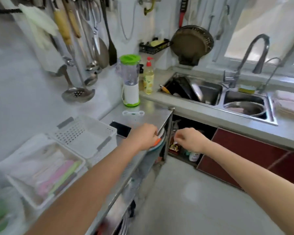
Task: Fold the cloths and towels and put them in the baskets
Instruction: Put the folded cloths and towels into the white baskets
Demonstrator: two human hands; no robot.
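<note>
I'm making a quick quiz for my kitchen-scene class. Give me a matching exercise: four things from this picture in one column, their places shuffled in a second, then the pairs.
Things:
1. blender
2. phone
3. metal bowl
4. folded cloths

Places:
A. in the right sink basin
B. in the near white basket
C. on the steel counter, by the oil bottle
D. flat beside the far basket

Pairs: 1-C, 2-D, 3-A, 4-B

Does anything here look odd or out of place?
Mostly the phone: it lies at the steel counter's front edge, beside the left hand. One basket is empty while the other basket holds folded cloths. Nothing looks spilled.
</note>
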